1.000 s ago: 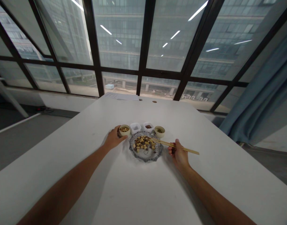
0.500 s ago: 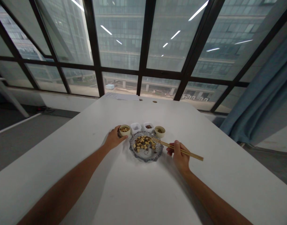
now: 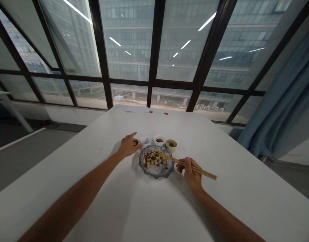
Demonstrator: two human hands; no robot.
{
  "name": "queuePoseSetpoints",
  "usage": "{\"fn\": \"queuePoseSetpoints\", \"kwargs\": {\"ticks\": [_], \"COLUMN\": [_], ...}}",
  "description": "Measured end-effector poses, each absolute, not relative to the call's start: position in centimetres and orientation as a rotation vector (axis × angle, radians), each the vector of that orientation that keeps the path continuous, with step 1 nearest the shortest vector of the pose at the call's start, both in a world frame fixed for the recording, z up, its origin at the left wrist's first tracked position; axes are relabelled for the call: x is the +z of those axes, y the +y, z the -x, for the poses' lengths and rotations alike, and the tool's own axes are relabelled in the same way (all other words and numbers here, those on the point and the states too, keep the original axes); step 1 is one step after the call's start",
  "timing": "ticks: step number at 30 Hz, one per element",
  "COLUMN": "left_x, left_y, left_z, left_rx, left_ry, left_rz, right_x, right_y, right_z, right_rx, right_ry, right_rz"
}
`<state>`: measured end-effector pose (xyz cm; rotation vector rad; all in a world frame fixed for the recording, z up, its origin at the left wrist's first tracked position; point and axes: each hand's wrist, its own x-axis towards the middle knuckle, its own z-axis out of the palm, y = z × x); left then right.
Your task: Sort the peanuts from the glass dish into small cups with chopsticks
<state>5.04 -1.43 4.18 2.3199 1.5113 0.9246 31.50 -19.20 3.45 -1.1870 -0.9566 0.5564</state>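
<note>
My left hand (image 3: pixel 129 146) is over a small beige cup (image 3: pixel 137 140) at the left of the row. Its finger and thumb are spread apart, and the hand hides much of the cup and the yellowish pieces in it. In my right hand (image 3: pixel 192 173) is a pair of wooden chopsticks (image 3: pixel 172 158). Their tips reach into a clear scalloped glass dish (image 3: pixel 157 176), among a heap of yellowish nuts (image 3: pixel 151 158) mixed with dark pieces. Whether the tips pinch one is too small to tell.
Behind the dish stand a white square cup (image 3: pixel 145 141), another white cup (image 3: pixel 159 137) with dark reddish bits, and a beige cup (image 3: pixel 175 148) at right. Papers (image 3: pixel 134 109) lie at the white table's (image 3: pixel 144 208) far edge. A blue curtain (image 3: pixel 273 121) hangs right.
My left hand has gone from gripping the side of the left beige cup to spreading over it, shifting rightward. The chopstick tips have moved left over the nuts.
</note>
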Motion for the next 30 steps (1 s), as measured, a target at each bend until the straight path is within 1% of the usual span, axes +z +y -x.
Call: {"fn": "queuePoseSetpoints", "kwargs": {"ticks": [4,9,16,25,30], "left_x": [5.9,6.3,5.7,5.0,4.4], "left_y": [-0.2,1.2,1.0,0.9,0.7], "left_z": [-6.9,-7.3,-7.0,-6.9,-7.1], "left_rx": [0.708,0.566,0.684,0.87,0.967], "left_ry": [1.436,1.409,1.24,1.081,1.121], "left_rz": [-2.509,-2.445,-2.472,-2.778,-2.719], "right_x": [3.1,2.7,2.9,2.7,3.2], "right_y": [-18.2,-17.8,-18.0,-17.9,-18.2], "right_z": [-31.9,-32.5,-32.3,-32.3,-32.1], "right_rx": [0.684,0.748,0.723,0.709,0.664], "right_ry": [-0.696,-0.602,-0.629,-0.659,-0.692], "right_rz": [1.114,1.076,1.086,1.082,1.091]}}
